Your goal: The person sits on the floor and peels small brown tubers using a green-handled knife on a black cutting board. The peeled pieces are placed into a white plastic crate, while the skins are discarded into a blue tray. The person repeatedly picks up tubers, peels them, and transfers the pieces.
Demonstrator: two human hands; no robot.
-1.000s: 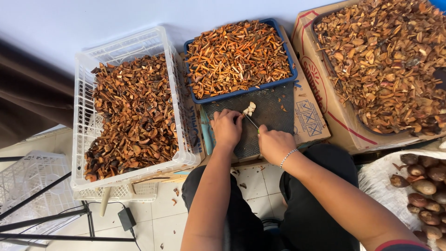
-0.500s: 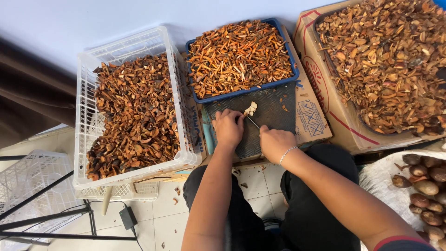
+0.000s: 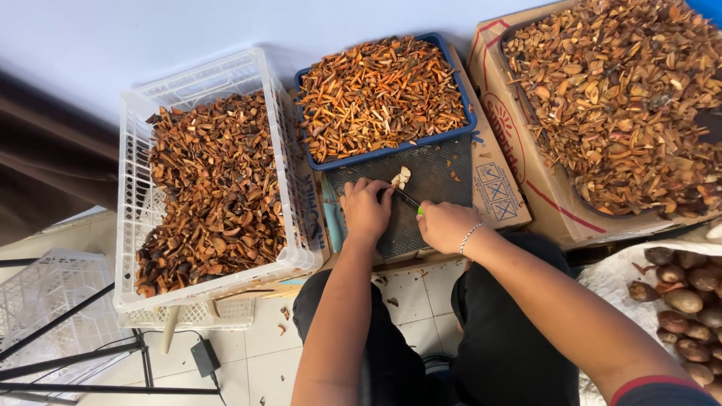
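Note:
My left hand [image 3: 366, 210] rests fingers-down on a dark mesh cutting mat [image 3: 436, 180], its fingertips holding a small pale piece [image 3: 401, 178]. My right hand [image 3: 445, 225] grips a small knife [image 3: 408, 200] with a green handle, the blade pointing toward the pale piece beside my left fingers. A bracelet sits on my right wrist. Just beyond the mat stands a blue tray [image 3: 459, 101] heaped with orange-brown slivers.
A white plastic crate [image 3: 135, 180] of brown husk pieces stands at left. A cardboard box [image 3: 505, 124] of brown husk pieces fills the right. Whole brown nuts [image 3: 684, 301] lie on a white sack at lower right. An empty white crate [image 3: 37, 301] and black metal legs sit on the tiled floor.
Both hands stay at the mat; they make only small cutting motions around the pale piece.

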